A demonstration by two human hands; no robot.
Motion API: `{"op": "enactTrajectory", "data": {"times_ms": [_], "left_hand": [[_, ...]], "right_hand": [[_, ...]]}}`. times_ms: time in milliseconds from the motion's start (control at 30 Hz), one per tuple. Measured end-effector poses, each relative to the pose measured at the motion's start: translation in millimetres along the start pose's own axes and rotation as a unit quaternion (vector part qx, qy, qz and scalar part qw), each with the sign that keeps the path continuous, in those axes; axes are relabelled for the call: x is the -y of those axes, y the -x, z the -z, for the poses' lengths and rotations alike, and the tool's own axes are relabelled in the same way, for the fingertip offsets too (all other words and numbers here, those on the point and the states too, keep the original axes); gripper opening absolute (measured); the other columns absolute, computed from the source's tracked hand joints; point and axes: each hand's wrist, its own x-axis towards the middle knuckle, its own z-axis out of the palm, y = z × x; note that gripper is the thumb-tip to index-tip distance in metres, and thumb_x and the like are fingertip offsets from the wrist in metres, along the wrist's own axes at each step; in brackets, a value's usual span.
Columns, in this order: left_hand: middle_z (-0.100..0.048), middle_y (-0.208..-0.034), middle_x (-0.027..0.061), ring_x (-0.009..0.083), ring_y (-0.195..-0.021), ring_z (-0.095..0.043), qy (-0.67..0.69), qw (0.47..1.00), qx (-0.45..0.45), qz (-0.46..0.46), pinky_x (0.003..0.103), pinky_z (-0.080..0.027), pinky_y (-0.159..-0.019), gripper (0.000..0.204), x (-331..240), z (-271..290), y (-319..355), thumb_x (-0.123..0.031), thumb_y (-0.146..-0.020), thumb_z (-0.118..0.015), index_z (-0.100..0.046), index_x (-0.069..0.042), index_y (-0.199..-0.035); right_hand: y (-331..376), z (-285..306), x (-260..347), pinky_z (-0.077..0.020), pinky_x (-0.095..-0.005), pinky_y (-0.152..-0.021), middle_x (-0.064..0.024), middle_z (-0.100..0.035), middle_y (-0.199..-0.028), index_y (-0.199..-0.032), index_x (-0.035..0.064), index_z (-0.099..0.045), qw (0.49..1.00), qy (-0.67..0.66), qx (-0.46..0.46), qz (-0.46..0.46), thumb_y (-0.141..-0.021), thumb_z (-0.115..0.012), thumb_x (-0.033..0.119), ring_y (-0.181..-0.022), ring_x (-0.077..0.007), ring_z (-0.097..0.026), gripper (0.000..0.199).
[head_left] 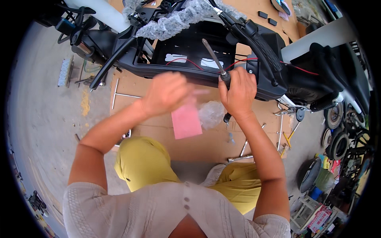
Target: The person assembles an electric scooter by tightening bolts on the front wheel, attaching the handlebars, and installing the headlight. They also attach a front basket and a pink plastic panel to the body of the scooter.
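My right hand [239,93] is closed around the dark handle of a screwdriver [213,55]. Its long metal shaft points up and away over the front edge of a black vehicle body [158,71]. An open compartment [194,45] in that body has red wires [190,60] along its near side. To the left, my left hand [168,93] hovers just before the same edge, its fingers smeared by motion. A pink sheet or packet [186,123] is below it, beside a crumpled clear plastic bag [212,115]; whether the hand touches either is unclear.
Cardboard [154,127] covers the floor under the vehicle. A T-shaped metal rod [127,95] lies left, a socket wrench [240,158] near my knee. Bubble wrap [174,23] covers part of the handlebar, whose black grip [266,51] juts near my right hand. Tyres [339,144] stand right.
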Motion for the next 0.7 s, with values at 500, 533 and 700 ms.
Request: {"op": "enactTrajectory", "data": {"times_ms": [500,533,700], "left_hand": [[-0.061,-0.086,0.0136,0.0316,-0.075,-0.062,0.098,0.945,0.3,0.082,0.044,-0.05,-0.067,0.02,16,-246,199,-0.011,-0.082,-0.049,-0.053,-0.005,-0.101],[-0.061,-0.09,0.0152,0.0332,-0.078,-0.062,0.118,0.933,0.309,0.14,0.044,-0.05,-0.069,0.02,11,-245,202,-0.012,-0.084,-0.047,-0.052,-0.004,-0.102],[-0.06,-0.103,0.021,0.0379,-0.091,-0.06,0.168,0.866,0.372,0.288,0.045,-0.05,-0.077,0.023,3,-244,210,-0.019,-0.095,-0.039,-0.05,-0.002,-0.107]], "right_hand": [[5,-4,13,-0.0371,-0.039,-0.07,-0.013,-0.052,-0.08,-0.081,0.0007,-0.052,0.998,0.042,-0.001,-0.036,-0.075,-0.067,0.015,-0.076,-0.0316,-0.054,0.021],[5,-3,13,-0.0371,-0.0391,-0.071,-0.0131,-0.052,-0.08,-0.081,0.0006,-0.052,0.998,0.046,-0.001,-0.04,-0.076,-0.067,0.015,-0.076,-0.0316,-0.054,0.021],[5,-6,17,-0.0368,-0.0394,-0.072,-0.0132,-0.053,-0.08,-0.084,0.0002,-0.053,0.999,0.04,-0.009,-0.03,-0.077,-0.066,0.015,-0.078,-0.0318,-0.054,0.02]]}}
